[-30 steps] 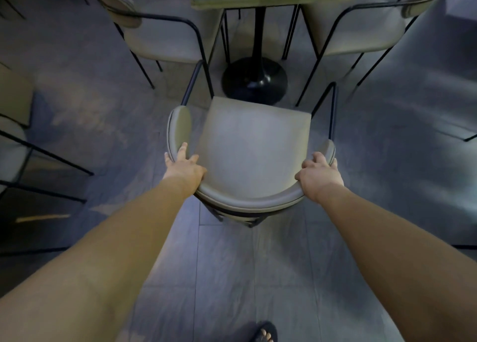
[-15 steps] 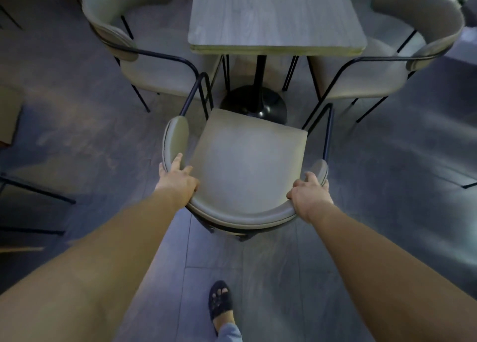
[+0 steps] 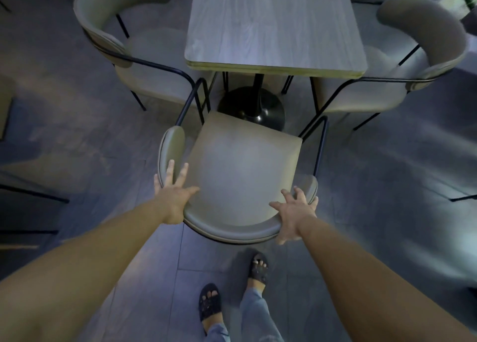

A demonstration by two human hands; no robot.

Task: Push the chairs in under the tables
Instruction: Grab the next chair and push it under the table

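A grey padded chair (image 3: 245, 166) with a curved backrest and black metal frame stands in front of me, its seat front near the black round base (image 3: 254, 108) of the grey wood-grain table (image 3: 273, 27). My left hand (image 3: 173, 192) lies over the left side of the backrest with fingers spread. On the right side of the backrest my right hand (image 3: 294, 212) has its fingers apart, lifted off the rim. Neither hand grips the chair.
Two more grey chairs flank the table, one at the left (image 3: 134, 47) and one at the right (image 3: 402, 65). Black chair legs (image 3: 33, 194) show at the far left. My feet in dark sandals (image 3: 258, 267) stand on the tiled floor behind the chair.
The chair has slid toward the table and its base. Both hands, earlier closed on the backrest, have opened and let go. I have stepped closer.
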